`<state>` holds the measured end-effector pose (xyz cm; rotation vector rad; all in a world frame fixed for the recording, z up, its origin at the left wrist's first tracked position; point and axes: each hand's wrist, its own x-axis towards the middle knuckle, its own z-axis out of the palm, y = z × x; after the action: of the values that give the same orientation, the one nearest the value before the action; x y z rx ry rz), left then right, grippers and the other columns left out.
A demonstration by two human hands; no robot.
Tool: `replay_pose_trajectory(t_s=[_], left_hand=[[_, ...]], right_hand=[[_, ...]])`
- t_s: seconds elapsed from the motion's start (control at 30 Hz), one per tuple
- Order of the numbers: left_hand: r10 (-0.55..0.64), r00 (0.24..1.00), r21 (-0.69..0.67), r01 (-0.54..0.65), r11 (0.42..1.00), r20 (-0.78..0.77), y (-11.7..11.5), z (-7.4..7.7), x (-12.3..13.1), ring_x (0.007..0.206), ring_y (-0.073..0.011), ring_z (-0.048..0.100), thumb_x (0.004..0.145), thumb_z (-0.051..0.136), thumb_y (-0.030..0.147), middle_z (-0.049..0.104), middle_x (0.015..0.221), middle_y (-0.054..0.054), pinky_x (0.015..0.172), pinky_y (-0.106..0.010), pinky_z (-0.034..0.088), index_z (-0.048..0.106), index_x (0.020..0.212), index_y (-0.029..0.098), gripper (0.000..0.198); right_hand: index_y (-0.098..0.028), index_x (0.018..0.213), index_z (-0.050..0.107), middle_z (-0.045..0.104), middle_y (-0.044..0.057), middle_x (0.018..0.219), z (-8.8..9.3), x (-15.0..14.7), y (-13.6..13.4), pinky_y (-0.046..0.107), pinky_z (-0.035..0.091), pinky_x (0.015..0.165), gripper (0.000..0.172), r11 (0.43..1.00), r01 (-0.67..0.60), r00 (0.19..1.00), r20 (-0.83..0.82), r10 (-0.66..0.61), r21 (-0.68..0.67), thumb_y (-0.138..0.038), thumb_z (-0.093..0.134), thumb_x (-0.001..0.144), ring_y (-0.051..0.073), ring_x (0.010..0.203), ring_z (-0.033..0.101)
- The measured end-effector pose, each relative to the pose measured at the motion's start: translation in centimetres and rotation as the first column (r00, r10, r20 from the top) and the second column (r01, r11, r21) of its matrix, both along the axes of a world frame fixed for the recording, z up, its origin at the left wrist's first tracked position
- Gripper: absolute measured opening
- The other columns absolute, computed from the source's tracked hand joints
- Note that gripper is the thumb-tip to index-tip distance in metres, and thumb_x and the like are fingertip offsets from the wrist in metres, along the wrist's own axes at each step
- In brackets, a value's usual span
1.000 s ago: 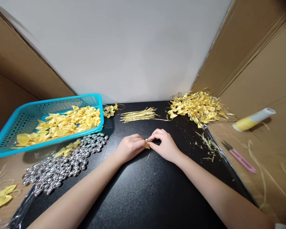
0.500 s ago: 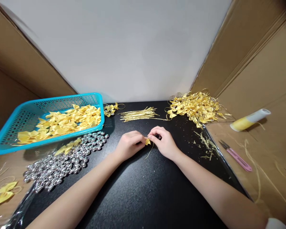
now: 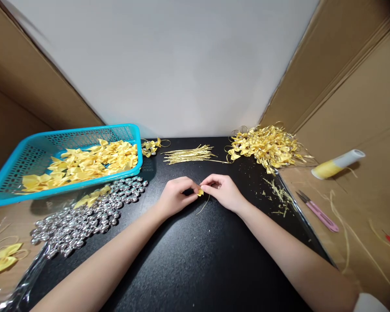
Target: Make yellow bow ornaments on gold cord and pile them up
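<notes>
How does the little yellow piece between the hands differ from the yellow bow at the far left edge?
The yellow piece sits between the left hand and right hand; the yellow bow lies on the brown surface. The piece shows only a small patch; the bow shows two spread wings. A thin strand shows below the piece; a curved cord beside the bow. Both are yellow.

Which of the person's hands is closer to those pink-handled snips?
The right. The right hand is left of the pink-handled snips, across the strewn trimmings; the left hand is farther left, beyond the right hand.
</notes>
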<state>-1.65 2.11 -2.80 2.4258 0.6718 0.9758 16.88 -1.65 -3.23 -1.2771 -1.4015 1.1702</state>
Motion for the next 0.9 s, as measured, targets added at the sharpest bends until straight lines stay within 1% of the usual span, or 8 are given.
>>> replay_pose_trajectory(t_s=[0.07, 0.2, 0.33, 0.47, 0.63, 0.73, 0.83, 0.9], left_hand=[[-0.022, 1.0, 0.008, 0.022, 1.0, -0.012, -0.1, 0.1, 0.1, 0.066, -0.0124, 0.065, 0.083, 0.065, 0.017, 0.069, 0.07, -0.002, 0.063, -0.022, 0.049, 0.063, 0.071, 0.017, 0.012], [-0.018, 1.0, 0.015, 0.018, 1.0, -0.017, -0.1, 0.1, 0.3, 0.065, -0.0126, 0.065, 0.082, 0.065, 0.016, 0.07, 0.069, -0.002, 0.063, -0.022, 0.049, 0.064, 0.071, 0.017, 0.011], [0.03, 0.999, -0.001, -0.03, 1.0, -0.017, -0.1, 0.2, 0.1, 0.064, -0.0125, 0.066, 0.079, 0.067, 0.014, 0.071, 0.069, -0.001, 0.062, -0.021, 0.049, 0.066, 0.071, 0.017, 0.008], [0.037, 0.999, 0.01, -0.037, 0.999, -0.006, -0.1, 0.6, 0.0, 0.064, -0.013, 0.066, 0.079, 0.065, 0.012, 0.072, 0.069, -0.001, 0.063, -0.022, 0.051, 0.066, 0.07, 0.017, 0.01], [-0.043, 0.996, 0.088, 0.05, 0.995, -0.075, 0.2, 1.0, 0.0, 0.063, -0.0127, 0.065, 0.081, 0.064, 0.012, 0.071, 0.067, -0.001, 0.06, -0.021, 0.049, 0.065, 0.068, 0.017, 0.013], [-0.096, 0.984, 0.122, 0.115, 0.986, -0.149, 0.4, 1.1, -0.2, 0.061, -0.0119, 0.062, 0.083, 0.062, 0.012, 0.07, 0.066, -0.001, 0.059, -0.02, 0.047, 0.063, 0.067, 0.017, 0.017], [-0.105, 0.98, 0.151, 0.132, 0.98, -0.171, 0.8, 1.1, -0.4, 0.065, -0.0124, 0.061, 0.086, 0.059, 0.013, 0.071, 0.068, -0.001, 0.062, -0.021, 0.047, 0.062, 0.069, 0.018, 0.018], [-0.106, 0.973, 0.183, 0.144, 0.972, -0.204, 1.0, 1.0, -0.4, 0.064, -0.0125, 0.059, 0.089, 0.056, 0.014, 0.069, 0.066, -0.001, 0.062, -0.022, 0.046, 0.062, 0.07, 0.018, 0.02]], right_hand=[[-0.017, 0.075, 0.068, 0.066, 0.001, 0.073, 0.4, -0.1, -0.2, 0.026, 0.044, 0.061, 0.004, 0.999, -0.008, 0.997, 0.072, 0.005, 0.051, -0.019, 0.065, 0.076, 0.012, 0.064, 0.056], [-0.017, 0.072, 0.065, 0.064, 0.001, 0.076, 1.2, -0.4, -0.3, 0.025, 0.045, 0.064, 0.01, 0.986, -0.036, 0.967, 0.256, -0.007, 0.162, -0.008, 0.063, 0.076, 0.012, 0.07, 0.057], [-0.017, 0.07, 0.063, 0.064, 0.0, 0.074, 1.6, -0.6, -0.3, 0.025, 0.046, 0.066, 0.014, 0.981, -0.018, 0.961, 0.276, -0.036, 0.193, -0.007, 0.061, 0.079, 0.013, 0.07, 0.058], [-0.018, 0.073, 0.062, 0.065, 0.0, 0.072, 0.9, -1.2, -0.6, 0.026, 0.046, 0.065, 0.01, 0.977, 0.088, 0.985, 0.132, -0.115, 0.195, -0.012, 0.059, 0.081, 0.013, 0.068, 0.059], [-0.018, 0.075, 0.062, 0.066, 0.001, 0.073, 0.4, -1.5, -0.3, 0.028, 0.048, 0.066, 0.007, 0.964, 0.214, 0.974, -0.104, -0.199, 0.159, -0.022, 0.061, 0.08, 0.015, 0.068, 0.061], [-0.019, 0.078, 0.062, 0.066, 0.002, 0.075, 1.3, -0.7, 0.5, 0.029, 0.05, 0.069, 0.011, 0.94, 0.294, 0.941, -0.228, -0.252, 0.175, -0.03, 0.065, 0.079, 0.015, 0.071, 0.061], [-0.02, 0.078, 0.061, 0.067, 0.001, 0.076, 2.8, 0.2, 1.1, 0.029, 0.053, 0.071, 0.02, 0.943, 0.295, 0.92, -0.311, -0.237, 0.154, -0.037, 0.07, 0.076, 0.014, 0.072, 0.063], [-0.02, 0.08, 0.06, 0.068, 0.001, 0.079, 3.7, 0.7, 1.1, 0.027, 0.054, 0.066, 0.022, 0.949, 0.283, 0.922, -0.311, -0.231, 0.136, -0.04, 0.069, 0.076, 0.013, 0.072, 0.065]])
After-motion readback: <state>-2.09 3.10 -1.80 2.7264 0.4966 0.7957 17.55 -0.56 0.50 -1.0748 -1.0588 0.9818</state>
